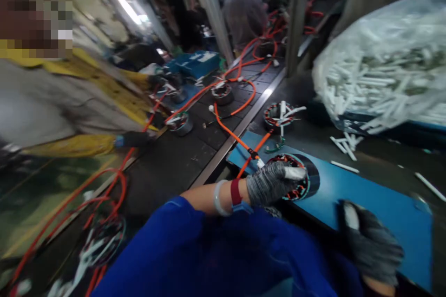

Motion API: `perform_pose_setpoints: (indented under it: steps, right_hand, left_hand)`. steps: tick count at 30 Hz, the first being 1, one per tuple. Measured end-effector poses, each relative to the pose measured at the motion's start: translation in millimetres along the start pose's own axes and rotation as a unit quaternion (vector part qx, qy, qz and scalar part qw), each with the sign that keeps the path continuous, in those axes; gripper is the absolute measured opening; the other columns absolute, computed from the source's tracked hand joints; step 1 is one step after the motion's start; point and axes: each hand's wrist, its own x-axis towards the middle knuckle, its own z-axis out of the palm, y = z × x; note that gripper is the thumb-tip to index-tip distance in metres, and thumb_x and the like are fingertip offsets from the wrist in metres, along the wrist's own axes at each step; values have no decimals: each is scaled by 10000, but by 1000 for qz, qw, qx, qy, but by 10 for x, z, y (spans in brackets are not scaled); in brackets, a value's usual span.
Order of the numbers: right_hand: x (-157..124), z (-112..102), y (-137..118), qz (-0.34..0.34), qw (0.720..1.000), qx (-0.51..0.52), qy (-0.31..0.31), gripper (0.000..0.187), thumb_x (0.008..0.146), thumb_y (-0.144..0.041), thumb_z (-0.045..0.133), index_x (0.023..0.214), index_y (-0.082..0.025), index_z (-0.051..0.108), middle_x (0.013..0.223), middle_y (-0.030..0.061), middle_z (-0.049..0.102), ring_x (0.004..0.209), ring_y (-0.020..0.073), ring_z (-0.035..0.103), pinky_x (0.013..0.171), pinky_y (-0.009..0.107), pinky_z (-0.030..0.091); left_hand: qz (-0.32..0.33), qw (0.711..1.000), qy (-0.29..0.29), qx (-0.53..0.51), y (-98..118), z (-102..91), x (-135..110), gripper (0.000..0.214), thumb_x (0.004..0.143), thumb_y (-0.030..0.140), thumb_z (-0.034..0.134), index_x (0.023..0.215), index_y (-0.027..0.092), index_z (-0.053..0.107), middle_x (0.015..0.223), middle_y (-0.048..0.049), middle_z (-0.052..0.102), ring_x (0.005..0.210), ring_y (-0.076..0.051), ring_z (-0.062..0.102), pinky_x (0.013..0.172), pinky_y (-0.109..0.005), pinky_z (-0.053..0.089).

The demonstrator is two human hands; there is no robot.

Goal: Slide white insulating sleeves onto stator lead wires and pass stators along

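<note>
My left hand (270,182), in a grey knit glove with a white-covered digit, is closed on the rim of a motor stator (311,177). The stator lies tilted, its open end with orange and green windings towards my hand. An orange cable (233,135) ends in a white part beside my left fingers. Over the right part of the blue board (386,204) is my right hand (376,243), gloved alike and apart from the stator. Motion blurs its fingers, and a dark shape at their tips is unclear.
Behind stands another stator (278,117) with white tubes. A clear bag (383,65) of white tubes sits at right, loose tubes (346,144) before it. More cabled stators (222,93) stand on the dark conveyor (188,158). A co-worker's yellow sleeve (80,145) reaches in from the left.
</note>
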Motion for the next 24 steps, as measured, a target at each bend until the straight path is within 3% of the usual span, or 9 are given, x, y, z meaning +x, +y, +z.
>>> perform_pose_setpoints:
  steps: [3, 5, 6, 8, 10, 12, 16, 20, 24]
  right_hand:
    - [-48, 28, -43, 2, 1000, -17, 16, 582, 1014, -632, 398, 1012, -176, 758, 964, 185, 777, 854, 372, 739, 771, 541, 587]
    - [-26, 1, -81, 6, 999, -9, 32, 598, 1021, -636, 391, 982, -176, 770, 925, 158, 786, 839, 326, 745, 784, 472, 589]
    - [-6, -24, -106, 7, 999, 5, 41, 572, 1028, -619, 403, 990, -184, 773, 920, 140, 788, 844, 302, 747, 795, 440, 589]
    - [53, -90, -183, -1, 997, 39, 64, 479, 1034, -562, 455, 1031, -202, 771, 936, 114, 789, 866, 275, 746, 821, 412, 587]
    - [147, -156, -314, -35, 993, 71, 88, 356, 1027, -488, 524, 1101, -228, 756, 1013, 102, 785, 932, 265, 740, 869, 419, 582]
    - [281, -192, -496, -114, 984, 106, 89, 282, 1000, -428, 600, 1178, -252, 729, 1150, 101, 765, 1063, 265, 719, 949, 439, 566]
    - [559, -138, -860, -252, 953, 169, -19, 369, 954, -457, 671, 1267, -264, 697, 1269, 91, 736, 1206, 279, 668, 1080, 482, 496]
    - [696, -85, -1011, -97, 951, 287, -58, 346, 1000, -514, 560, 1161, -277, 753, 1109, 56, 781, 1037, 251, 712, 980, 439, 536]
    - [887, -79, -1035, 17, 904, 404, -136, 433, 1000, -589, 515, 984, -235, 765, 920, 28, 767, 850, 191, 699, 844, 348, 558]
  left_hand:
    - [45, 996, -70, 27, 131, -71, -45, 648, 765, 389, 762, 1378, 282, 585, 1391, -71, 658, 1316, -318, 614, 1097, -499, 537]
    - [159, 976, -67, 132, 215, -302, -21, 615, 855, 405, 697, 1432, 311, 510, 1480, -53, 601, 1329, -277, 608, 1161, -488, 478]
    - [246, 940, -41, 234, 242, -447, 33, 573, 897, 402, 666, 1436, 301, 502, 1477, -62, 606, 1342, -263, 597, 1188, -488, 447]
    - [341, 810, -17, 477, 259, -739, 219, 516, 928, 414, 656, 1410, 263, 549, 1471, -86, 614, 1417, -282, 524, 1256, -527, 340]
    - [362, 685, -37, 632, 237, -968, 468, 467, 965, 433, 614, 1391, 245, 593, 1492, -91, 600, 1467, -300, 463, 1282, -548, 273]
    - [366, 616, -67, 694, 196, -1098, 721, 440, 1008, 416, 546, 1410, 244, 600, 1518, -92, 577, 1456, -291, 474, 1262, -523, 314]
    - [380, 595, -103, 701, 129, -1123, 1012, 422, 1053, 387, 457, 1406, 230, 628, 1355, -108, 694, 1217, -251, 662, 1058, -416, 519]
    - [392, 615, -93, 678, 153, -995, 703, 462, 1055, 477, 437, 1314, 198, 699, 1121, -101, 785, 966, -222, 747, 858, -333, 581]
    - [340, 639, -110, 681, 340, -880, 264, 489, 997, 617, 501, 1179, 239, 753, 895, -66, 791, 778, -230, 743, 705, -329, 565]
